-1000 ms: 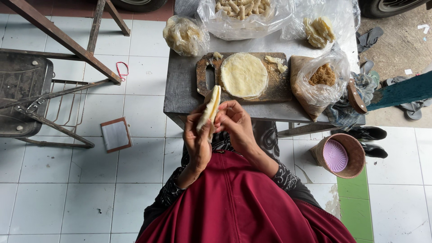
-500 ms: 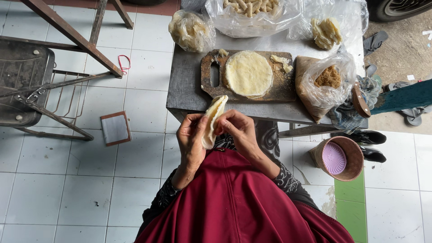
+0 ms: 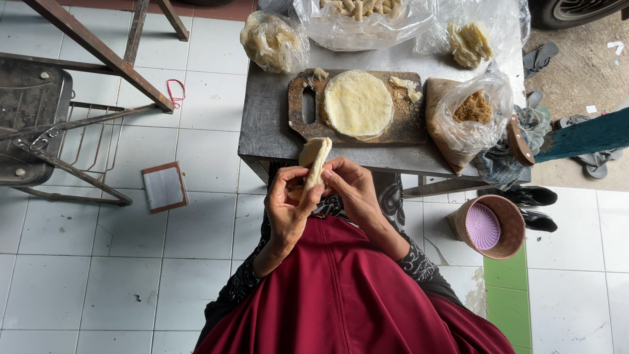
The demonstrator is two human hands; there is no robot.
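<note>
A folded round of pale dough stands on edge between both hands, over my lap and just in front of the small grey table. My left hand cups it from below and the left, thumb against its edge. My right hand pinches the dough's right edge with the fingertips. On the table a wooden cutting board carries a flat round dough sheet. A clear bag of brown filling stands to the board's right.
Plastic bags of dough pieces and finished rolls lie at the table's far edge. A metal chair frame stands on the left, a small framed square on the tiles, a basket with a purple lid and shoes at the right.
Both hands shifted slightly with the folded dough, and the fingers have worked further along its edge. The view moved a little; the items on the table have not moved.
</note>
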